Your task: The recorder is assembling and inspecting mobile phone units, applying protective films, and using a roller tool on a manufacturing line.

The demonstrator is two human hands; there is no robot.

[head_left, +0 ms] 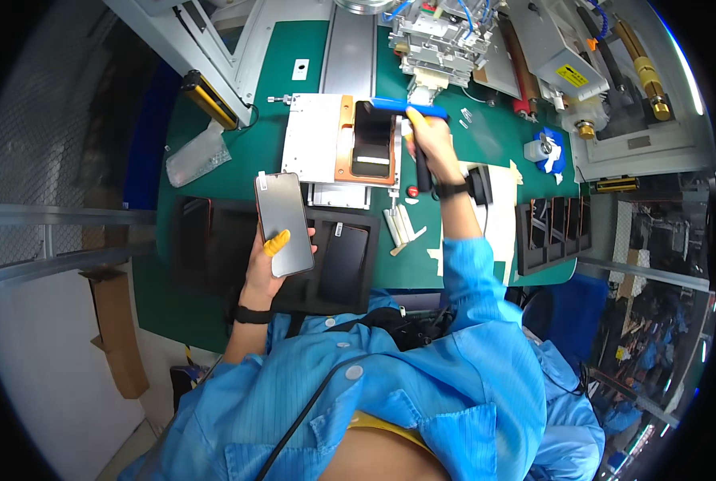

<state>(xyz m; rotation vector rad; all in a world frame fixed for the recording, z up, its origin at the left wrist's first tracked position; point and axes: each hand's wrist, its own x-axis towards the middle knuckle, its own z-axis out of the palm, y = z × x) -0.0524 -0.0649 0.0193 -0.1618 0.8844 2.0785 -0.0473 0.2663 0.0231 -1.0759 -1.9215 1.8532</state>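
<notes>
Left hand point(266, 258): fingers curled around a phone point(284, 210), thumb on its face.
Phone: above the dark tray point(342, 306).
Fixture point(313, 140): holds another phone point(371, 152).
Right hand point(435, 144): closed on a blue roller point(390, 105), over that phone's upper end.

Grey phone point(286, 224), black phone point(371, 148), blue roller point(386, 105)

The grey phone, slim and flat with a white tab at its far left corner, is leaning slightly in the left fingers point(277, 243), its screen facing up. The glossy black phone is lying lengthwise inside the brown frame point(345, 152), toward the white fixture's point(314, 136) right edge. The black-handled blue roller is spanning that phone's far end.
</notes>
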